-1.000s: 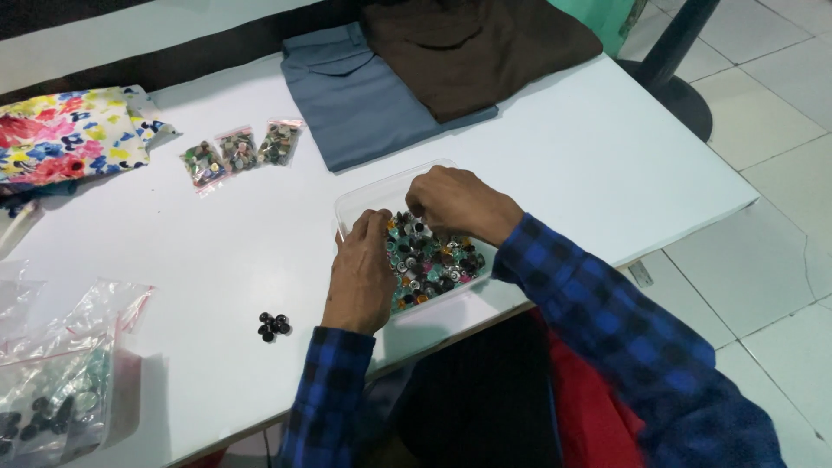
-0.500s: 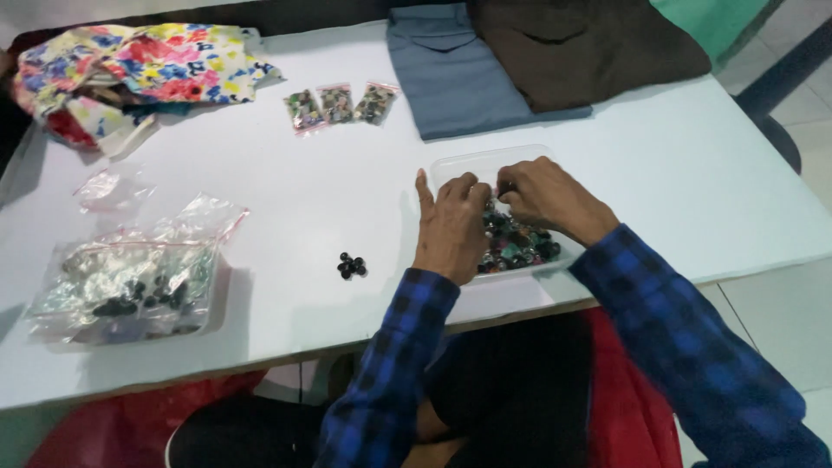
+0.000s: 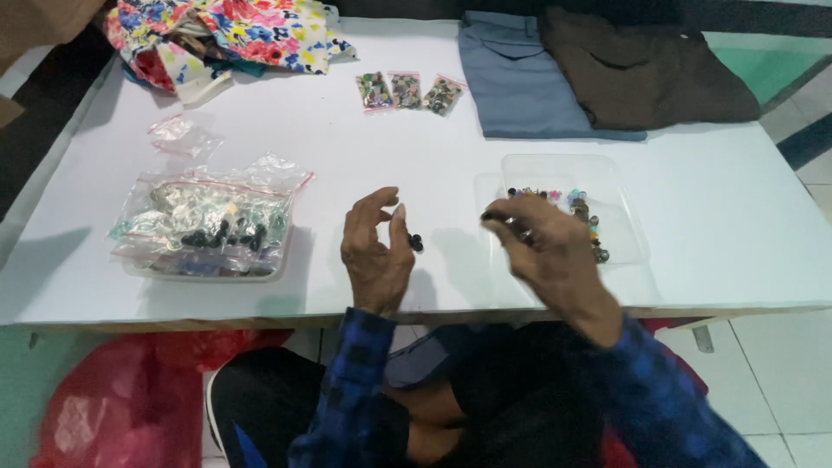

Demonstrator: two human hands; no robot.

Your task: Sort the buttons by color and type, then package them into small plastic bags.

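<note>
Both hands have come out of the clear tray [image 3: 626,186]. The left hand [image 3: 377,251] is half curled by the small dark buttons [image 3: 416,243]; the right hand [image 3: 546,251] is blurry, so I cannot tell.

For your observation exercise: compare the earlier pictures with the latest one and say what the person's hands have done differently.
Both hands have come out of the clear tray of beads. The left hand now hovers beside the small dark cluster of beads on the white table; the right hand hangs at the tray's near edge. Whether either holds a bead is unclear. Tray, bags and folded cloths stayed put.
</note>
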